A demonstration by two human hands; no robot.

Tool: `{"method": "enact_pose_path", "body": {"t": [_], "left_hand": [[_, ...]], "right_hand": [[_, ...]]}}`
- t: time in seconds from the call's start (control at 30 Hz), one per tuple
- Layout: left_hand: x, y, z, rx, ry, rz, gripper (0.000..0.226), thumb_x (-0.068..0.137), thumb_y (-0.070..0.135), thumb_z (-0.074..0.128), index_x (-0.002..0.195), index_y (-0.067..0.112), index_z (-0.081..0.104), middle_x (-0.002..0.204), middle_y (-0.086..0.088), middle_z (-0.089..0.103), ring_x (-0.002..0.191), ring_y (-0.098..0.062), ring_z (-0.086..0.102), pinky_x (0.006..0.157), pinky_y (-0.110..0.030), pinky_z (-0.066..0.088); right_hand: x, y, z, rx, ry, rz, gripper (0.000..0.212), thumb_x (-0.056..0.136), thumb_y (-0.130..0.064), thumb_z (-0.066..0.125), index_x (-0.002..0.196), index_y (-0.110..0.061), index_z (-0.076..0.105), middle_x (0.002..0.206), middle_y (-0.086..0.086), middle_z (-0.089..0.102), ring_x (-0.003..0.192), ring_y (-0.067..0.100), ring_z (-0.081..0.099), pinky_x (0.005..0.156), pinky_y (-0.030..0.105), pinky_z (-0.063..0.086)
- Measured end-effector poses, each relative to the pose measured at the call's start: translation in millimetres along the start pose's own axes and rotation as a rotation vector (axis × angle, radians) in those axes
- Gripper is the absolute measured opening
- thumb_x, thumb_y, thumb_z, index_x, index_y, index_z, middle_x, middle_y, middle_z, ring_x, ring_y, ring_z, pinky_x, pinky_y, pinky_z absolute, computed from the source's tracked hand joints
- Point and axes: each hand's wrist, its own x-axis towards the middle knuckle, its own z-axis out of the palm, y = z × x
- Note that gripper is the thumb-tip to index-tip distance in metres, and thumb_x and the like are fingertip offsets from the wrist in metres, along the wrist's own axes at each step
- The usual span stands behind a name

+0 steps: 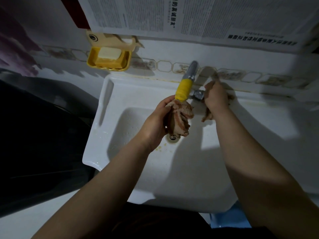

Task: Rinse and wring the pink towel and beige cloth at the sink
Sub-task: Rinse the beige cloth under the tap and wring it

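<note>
The yellow soap dish (108,59) on the wall, above the sink's (103,107) far left corner, holds a pale soap bar (109,53). The left hand (155,125) grips the bunched pink towel (179,118) over the basin, under the yellow-wrapped tap (184,87). The right hand (215,95) grips a cloth (207,115) by the sink's far edge; its colour is hard to make out.

Dim overall, white sink (138,94) brightest, arm shadows across it, black at nine o'clock, edges bowed, slight blur.
</note>
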Motion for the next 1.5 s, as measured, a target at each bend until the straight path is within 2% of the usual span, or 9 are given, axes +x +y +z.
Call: {"method": "enact_pose_path", "body": {"t": [0.43, 0.53, 0.63, 0.83, 0.97, 1.13, 1.33, 1.43, 1.5], "left_hand": [[0.9, 0.2, 6.1, 0.003, 0.024, 0.008, 0.033, 0.102, 0.023, 0.033, 0.132, 0.022, 0.049, 0.128, -0.011, 0.058, 0.119, -0.035, 0.055, 0.101, -0.059, 0.041], [1.8, -1.8, 5.7, -0.025, 0.031, 0.010, 0.027, 0.100, 0.020, 0.041, 0.124, 0.025, 0.053, 0.122, -0.011, 0.062, 0.114, -0.035, 0.058, 0.098, -0.052, 0.046], [5.2, -5.5, -0.2, 0.007, 0.103, -0.007, 0.028, 0.094, 0.015, 0.048, 0.121, 0.013, 0.051, 0.100, -0.010, 0.067, 0.091, -0.029, 0.064, 0.076, -0.040, 0.054], [9.6, -14.1, -30.6, 0.355, 0.135, 0.003, 0.019, 0.094, 0.013, 0.049, 0.101, 0.004, 0.064, 0.077, -0.020, 0.068, 0.056, -0.028, 0.056, 0.046, -0.028, 0.042], [12.2, -31.3, -53.3, 0.875, 0.163, -0.140, 0.049, 0.091, 0.052, 0.052, 0.080, 0.007, 0.067, 0.062, -0.013, 0.068, 0.047, -0.023, 0.055, 0.040, -0.021, 0.042], [20.5, -53.6, -65.6, 0.534, -0.003, -0.251, 0.086, 0.077, 0.075, 0.041, 0.100, -0.004, 0.066, 0.080, -0.014, 0.066, 0.059, -0.015, 0.054, 0.056, -0.023, 0.039], [30.6, -73.2, -57.9, -0.121, 0.107, -0.085, 0.045, 0.103, 0.030, 0.030, 0.129, 0.003, 0.055, 0.122, -0.024, 0.059, 0.102, -0.033, 0.059, 0.083, -0.041, 0.051], [45.1, -61.7, -41.2, -0.290, 0.326, -0.135, 0.045, 0.104, 0.035, 0.024, 0.107, 0.005, 0.057, 0.089, -0.021, 0.057, 0.058, -0.024, 0.057, 0.050, -0.027, 0.050], [51.5, -54.5, -28.4, -0.250, 0.360, -0.166, 0.042, 0.103, 0.038, 0.025, 0.090, 0.010, 0.052, 0.077, -0.010, 0.048, 0.056, -0.018, 0.050, 0.052, -0.026, 0.044]], "right_hand": [[-4.1, -4.9, -6.5, 0.003, -0.109, 0.046, 0.036, 0.099, -0.022, 0.032, 0.117, 0.001, 0.054, 0.114, 0.025, 0.059, 0.104, 0.040, 0.059, 0.089, 0.049, 0.050], [-26.6, -17.1, -10.4, -0.005, -0.276, 0.250, 0.048, 0.095, -0.052, 0.036, 0.105, -0.011, 0.058, 0.094, 0.019, 0.065, 0.082, 0.036, 0.067, 0.069, 0.048, 0.058], [-69.1, -19.5, -3.2, 0.403, -0.438, 0.203, 0.047, 0.088, -0.064, 0.038, 0.087, -0.024, 0.062, 0.086, 0.002, 0.066, 0.080, 0.022, 0.066, 0.052, 0.029, 0.056], [-100.2, 0.5, 13.1, 0.626, -0.402, 0.036, 0.019, 0.090, -0.033, 0.056, 0.079, -0.020, 0.064, 0.072, 0.004, 0.065, 0.071, 0.021, 0.062, 0.074, 0.041, 0.051], [-89.8, -10.7, 18.3, 0.705, -0.302, 0.167, 0.019, 0.076, -0.049, 0.051, 0.077, -0.037, 0.065, 0.092, 0.004, 0.066, 0.096, 0.028, 0.063, 0.085, 0.042, 0.050], [-81.4, -21.6, 31.8, 0.792, -0.237, 0.271, 0.028, 0.096, -0.045, 0.041, 0.113, -0.028, 0.056, 0.115, 0.009, 0.062, 0.103, 0.027, 0.061, 0.091, 0.046, 0.051], [-83.3, -32.2, 33.9, 0.892, -0.185, 0.304, 0.023, 0.099, -0.033, 0.042, 0.081, -0.025, 0.053, 0.059, 0.000, 0.052, 0.035, 0.006, 0.046, 0.038, 0.015, 0.034], [-112.1, -36.9, 53.6, 0.627, -0.244, -0.010, 0.025, 0.091, -0.035, 0.055, 0.068, -0.028, 0.049, 0.053, -0.007, 0.052, 0.044, 0.004, 0.052, 0.044, 0.020, 0.040], [-132.2, -37.5, 67.4, 0.400, -0.326, -0.121, 0.025, 0.084, -0.050, 0.057, 0.067, -0.033, 0.047, 0.059, -0.008, 0.058, 0.060, 0.013, 0.060, 0.055, 0.025, 0.047]]}}
